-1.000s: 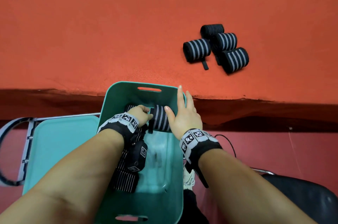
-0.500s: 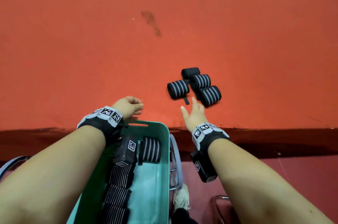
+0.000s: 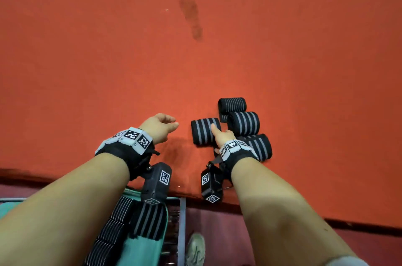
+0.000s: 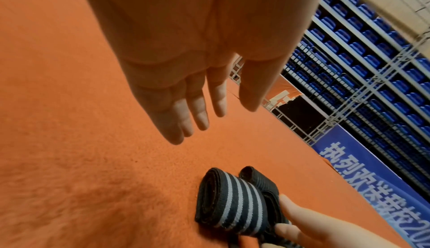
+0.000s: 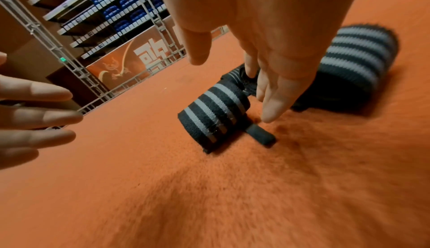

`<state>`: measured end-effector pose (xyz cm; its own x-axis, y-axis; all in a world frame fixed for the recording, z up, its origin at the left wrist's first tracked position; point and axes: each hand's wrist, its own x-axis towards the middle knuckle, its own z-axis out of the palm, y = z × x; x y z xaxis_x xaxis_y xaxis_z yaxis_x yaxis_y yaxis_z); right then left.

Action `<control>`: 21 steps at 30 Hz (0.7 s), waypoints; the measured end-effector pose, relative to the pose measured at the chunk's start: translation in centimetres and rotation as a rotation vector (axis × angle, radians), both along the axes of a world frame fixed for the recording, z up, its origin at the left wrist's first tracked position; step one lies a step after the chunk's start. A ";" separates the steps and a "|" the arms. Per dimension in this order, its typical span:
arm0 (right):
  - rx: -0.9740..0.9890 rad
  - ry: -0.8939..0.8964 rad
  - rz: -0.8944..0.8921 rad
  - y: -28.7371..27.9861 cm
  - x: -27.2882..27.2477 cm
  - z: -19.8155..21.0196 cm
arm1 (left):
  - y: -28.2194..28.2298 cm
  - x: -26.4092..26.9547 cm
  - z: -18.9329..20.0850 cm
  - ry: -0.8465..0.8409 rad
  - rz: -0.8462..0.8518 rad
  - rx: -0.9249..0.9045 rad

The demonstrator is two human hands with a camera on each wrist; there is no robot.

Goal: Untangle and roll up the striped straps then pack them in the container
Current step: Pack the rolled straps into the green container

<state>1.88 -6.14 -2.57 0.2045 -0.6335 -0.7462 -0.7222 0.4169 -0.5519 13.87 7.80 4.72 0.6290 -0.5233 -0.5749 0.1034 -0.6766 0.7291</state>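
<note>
Head view: both hands reach empty, fingers loosely extended, for 4 rolled striped straps (image 3: 232,126) on the orange mat (image 3: 108,59); right hand (image 3: 219,136) nearest, left hand (image 3: 159,126) beside. Several rolls already fill the teal container (image 3: 143,250); 4 seemingly remain.

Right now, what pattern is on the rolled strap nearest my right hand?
The rolled strap is black with pale grey stripes, clearest in the right wrist view.
</note>
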 end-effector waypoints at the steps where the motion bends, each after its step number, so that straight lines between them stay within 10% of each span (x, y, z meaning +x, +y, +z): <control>1: 0.015 -0.007 -0.019 -0.6 0.5 -0.7 | -0.4 0.1 -0.3 -0.017 0.006 0.016; 9: 0.084 0.079 0.154 -1.7 1.7 0.0 | -0.7 1.2 -0.5 -0.062 0.073 0.081; 21: 0.151 -0.326 0.140 -0.2 0.4 4.2 | 1.4 1.3 1.9 -0.050 0.026 0.019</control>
<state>2.23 -6.37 1.62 0.5229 -0.4706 -0.7107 -0.5746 0.4212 -0.7017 15.16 9.23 6.65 0.6704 -0.4959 -0.5520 0.0851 -0.6876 0.7211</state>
